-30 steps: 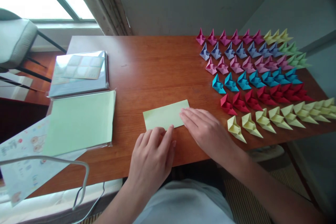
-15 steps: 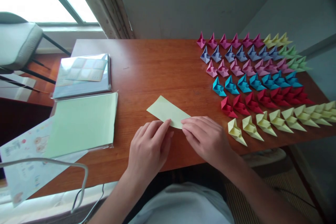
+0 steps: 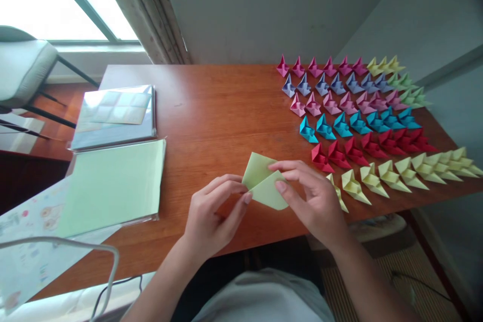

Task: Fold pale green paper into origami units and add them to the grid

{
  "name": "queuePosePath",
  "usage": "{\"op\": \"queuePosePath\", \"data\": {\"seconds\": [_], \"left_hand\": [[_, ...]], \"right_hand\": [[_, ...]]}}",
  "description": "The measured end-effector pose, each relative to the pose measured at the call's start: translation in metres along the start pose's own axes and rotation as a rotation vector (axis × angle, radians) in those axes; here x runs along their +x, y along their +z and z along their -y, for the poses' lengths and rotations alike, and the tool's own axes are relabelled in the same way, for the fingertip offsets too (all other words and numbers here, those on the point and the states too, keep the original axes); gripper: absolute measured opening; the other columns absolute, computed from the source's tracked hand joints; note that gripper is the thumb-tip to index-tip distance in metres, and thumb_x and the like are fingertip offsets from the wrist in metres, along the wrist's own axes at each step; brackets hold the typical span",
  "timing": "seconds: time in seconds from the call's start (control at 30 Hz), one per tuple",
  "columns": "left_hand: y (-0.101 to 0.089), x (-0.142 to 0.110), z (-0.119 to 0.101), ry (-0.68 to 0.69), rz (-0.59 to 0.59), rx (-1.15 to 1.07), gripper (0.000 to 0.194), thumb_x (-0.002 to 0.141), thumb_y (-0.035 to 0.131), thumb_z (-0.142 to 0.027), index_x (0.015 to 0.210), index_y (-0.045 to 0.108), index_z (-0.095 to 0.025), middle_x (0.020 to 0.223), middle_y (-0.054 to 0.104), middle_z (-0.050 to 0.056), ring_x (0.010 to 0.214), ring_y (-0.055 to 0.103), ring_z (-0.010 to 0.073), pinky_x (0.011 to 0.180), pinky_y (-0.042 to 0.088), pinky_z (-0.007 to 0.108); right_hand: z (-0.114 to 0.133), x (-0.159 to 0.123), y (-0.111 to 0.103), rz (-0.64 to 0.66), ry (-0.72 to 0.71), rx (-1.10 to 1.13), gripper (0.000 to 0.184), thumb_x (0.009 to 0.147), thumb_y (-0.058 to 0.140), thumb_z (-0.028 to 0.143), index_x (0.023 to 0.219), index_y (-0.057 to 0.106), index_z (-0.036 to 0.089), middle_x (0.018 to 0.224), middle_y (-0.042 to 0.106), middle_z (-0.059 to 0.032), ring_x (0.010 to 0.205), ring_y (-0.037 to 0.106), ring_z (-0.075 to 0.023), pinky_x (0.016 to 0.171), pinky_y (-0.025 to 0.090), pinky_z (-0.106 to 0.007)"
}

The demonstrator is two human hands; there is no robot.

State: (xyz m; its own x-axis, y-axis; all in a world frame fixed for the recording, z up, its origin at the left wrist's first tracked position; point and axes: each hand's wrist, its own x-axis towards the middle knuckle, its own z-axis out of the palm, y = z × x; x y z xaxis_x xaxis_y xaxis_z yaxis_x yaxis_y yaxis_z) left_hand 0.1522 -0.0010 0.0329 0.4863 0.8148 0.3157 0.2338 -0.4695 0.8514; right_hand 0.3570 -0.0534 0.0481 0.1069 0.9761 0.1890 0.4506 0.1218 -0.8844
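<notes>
Between my two hands is a pale green sheet of origami paper (image 3: 270, 192), held above the wooden table (image 3: 211, 121). It is bent along a crease so two panels stand at an angle to each other. My left hand (image 3: 215, 211) pinches its left corner between thumb and fingers. On the other side, my right hand (image 3: 311, 196) grips the right edge, its thumb on the near panel and its fingers behind. To the right of that hand runs a row of folded pale yellow paper boats (image 3: 353, 186).
Rows of red (image 3: 354, 151), blue (image 3: 341, 125), pink (image 3: 332, 103) and purple paper boats (image 3: 337, 84) fill the table's right side. On the left lie a pack of green paper (image 3: 116, 178), a second wrapped pack (image 3: 113, 133) and a printed sheet (image 3: 22, 261). A bent white tube (image 3: 75, 242) crosses the lower left.
The paper has come up off the table and its two layers have parted. My right hand has moved its grip to the right edge; my left now pinches the left corner.
</notes>
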Motion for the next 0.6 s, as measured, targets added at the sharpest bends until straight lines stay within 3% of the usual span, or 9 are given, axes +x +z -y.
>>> {"op": "queuePosePath", "data": {"seconds": [0.17, 0.33, 0.43, 0.5, 0.6], "left_hand": [[0.001, 0.003, -0.003, -0.009, 0.035, -0.094, 0.016, 0.088, 0.065, -0.009, 0.077, 0.058, -0.018, 0.076, 0.065, 0.001, 0.068, 0.06, 0.0107, 0.064, 0.047, 0.021], [0.002, 0.001, 0.0, -0.044, -0.003, -0.12, 0.011, 0.089, 0.064, -0.009, 0.084, 0.06, -0.018, 0.08, 0.066, 0.002, 0.072, 0.061, 0.0116, 0.068, 0.049, 0.022], [0.005, -0.001, 0.001, -0.139, -0.08, -0.147, 0.021, 0.089, 0.066, -0.013, 0.109, 0.061, -0.019, 0.09, 0.068, 0.003, 0.082, 0.064, 0.0136, 0.077, 0.052, 0.024], [0.008, 0.0, 0.001, -0.219, -0.077, -0.205, 0.026, 0.091, 0.066, -0.018, 0.116, 0.061, -0.02, 0.096, 0.07, 0.004, 0.087, 0.065, 0.0152, 0.08, 0.052, 0.026], [0.011, 0.005, 0.0, -0.309, -0.056, -0.28, 0.007, 0.092, 0.067, -0.024, 0.097, 0.069, -0.02, 0.087, 0.07, 0.002, 0.079, 0.064, 0.0138, 0.072, 0.051, 0.023]], "right_hand": [[0.0, 0.003, 0.006, -0.035, 0.028, 0.01, 0.002, 0.091, 0.068, 0.023, 0.092, 0.067, 0.024, 0.136, 0.061, -0.0051, 0.128, 0.056, -0.0239, 0.107, 0.045, -0.04], [-0.007, 0.002, 0.014, -0.016, 0.227, 0.212, 0.019, 0.091, 0.069, 0.026, 0.108, 0.063, 0.029, 0.103, 0.071, -0.0002, 0.098, 0.068, -0.0176, 0.088, 0.055, -0.032], [-0.009, -0.001, 0.019, -0.037, 0.262, 0.265, 0.028, 0.09, 0.07, 0.025, 0.117, 0.063, 0.031, 0.101, 0.072, 0.0007, 0.095, 0.069, -0.017, 0.085, 0.056, -0.03], [-0.009, -0.002, 0.022, -0.028, 0.256, 0.245, 0.023, 0.09, 0.069, 0.025, 0.113, 0.067, 0.03, 0.1, 0.073, 0.0006, 0.093, 0.069, -0.0168, 0.085, 0.055, -0.03], [-0.005, -0.002, 0.024, -0.014, 0.226, 0.192, 0.011, 0.09, 0.069, 0.024, 0.101, 0.071, 0.027, 0.096, 0.073, 0.0005, 0.089, 0.068, -0.016, 0.083, 0.055, -0.028]]}}
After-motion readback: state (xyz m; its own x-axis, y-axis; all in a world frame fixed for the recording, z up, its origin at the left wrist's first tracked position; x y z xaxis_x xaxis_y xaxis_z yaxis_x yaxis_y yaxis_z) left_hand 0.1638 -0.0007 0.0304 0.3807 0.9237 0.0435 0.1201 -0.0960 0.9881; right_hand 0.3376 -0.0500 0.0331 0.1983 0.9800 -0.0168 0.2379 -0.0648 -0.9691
